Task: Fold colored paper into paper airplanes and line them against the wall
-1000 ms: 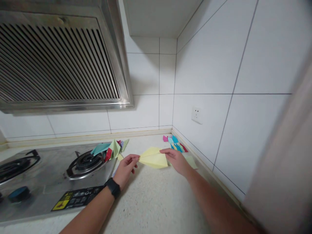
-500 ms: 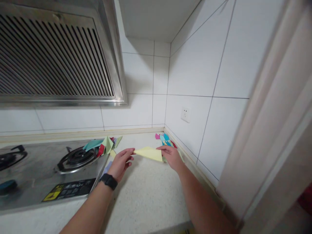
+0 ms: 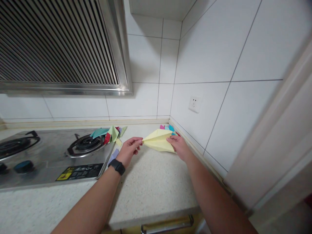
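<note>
A sheet of pale yellow paper (image 3: 157, 140), creased and fanning out from a narrow point, is stretched between both hands above the counter. My left hand (image 3: 131, 149) pinches its narrow end at the left; a dark watch sits on that wrist. With thumb and fingers, my right hand (image 3: 178, 145) grips the wide end at the right. Behind the paper, partly covered by it, small pink and blue paper pieces (image 3: 171, 127) lie in the counter corner. Folded green, teal and red papers (image 3: 112, 133) rest at the stove's right edge, left of my left hand.
A gas stove (image 3: 51, 169) with black burners is set into the speckled counter (image 3: 151, 188) at left. Above it hangs a metal range hood (image 3: 124, 78). A wall socket (image 3: 195, 103) is on the right tiled wall. A drawer handle (image 3: 168, 226) shows below the counter's front edge.
The yellow paper has spread wider and now shows its creases more fully. The view has tilted downward, bringing the drawer handle into sight. Both hands keep their hold.
</note>
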`<move>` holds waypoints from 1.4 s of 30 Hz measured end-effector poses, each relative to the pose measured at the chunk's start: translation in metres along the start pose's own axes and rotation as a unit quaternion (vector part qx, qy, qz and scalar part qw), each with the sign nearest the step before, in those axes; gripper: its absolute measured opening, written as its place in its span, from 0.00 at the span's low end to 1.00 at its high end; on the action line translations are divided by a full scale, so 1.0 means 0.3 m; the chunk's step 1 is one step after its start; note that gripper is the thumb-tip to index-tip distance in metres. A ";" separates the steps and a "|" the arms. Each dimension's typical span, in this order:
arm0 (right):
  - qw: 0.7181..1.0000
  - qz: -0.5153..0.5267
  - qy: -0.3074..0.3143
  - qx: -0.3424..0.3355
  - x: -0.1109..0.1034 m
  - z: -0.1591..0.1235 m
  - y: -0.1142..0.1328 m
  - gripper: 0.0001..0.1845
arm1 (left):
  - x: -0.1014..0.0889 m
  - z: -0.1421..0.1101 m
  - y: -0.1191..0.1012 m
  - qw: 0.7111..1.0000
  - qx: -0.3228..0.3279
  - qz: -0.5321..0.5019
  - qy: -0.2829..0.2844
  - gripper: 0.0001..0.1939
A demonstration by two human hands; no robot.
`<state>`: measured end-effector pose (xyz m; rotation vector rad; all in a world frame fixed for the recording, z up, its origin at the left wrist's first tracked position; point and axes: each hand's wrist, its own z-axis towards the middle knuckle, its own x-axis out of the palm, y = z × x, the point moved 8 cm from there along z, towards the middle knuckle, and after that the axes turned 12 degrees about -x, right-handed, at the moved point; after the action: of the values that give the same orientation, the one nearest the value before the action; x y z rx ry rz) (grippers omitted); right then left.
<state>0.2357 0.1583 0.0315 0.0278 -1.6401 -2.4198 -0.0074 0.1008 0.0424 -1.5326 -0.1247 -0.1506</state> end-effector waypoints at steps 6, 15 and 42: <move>1.000 0.004 -0.006 -0.018 -0.021 0.007 -0.010 0.18 | 0.009 0.020 0.028 0.999 0.002 0.043 -0.005 0.23; 0.999 -0.003 -0.010 -0.048 -0.032 0.005 0.014 0.20 | 0.028 0.040 0.069 0.996 -0.015 0.085 0.015 0.22; 0.997 0.023 0.073 0.003 0.054 -0.030 -0.009 0.23 | 0.092 0.057 0.117 0.992 -0.013 0.113 0.049 0.19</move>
<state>0.2206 0.1480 0.0273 0.1629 -1.5674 -2.3191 0.0262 0.1185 0.0134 -1.5498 0.1292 -0.0476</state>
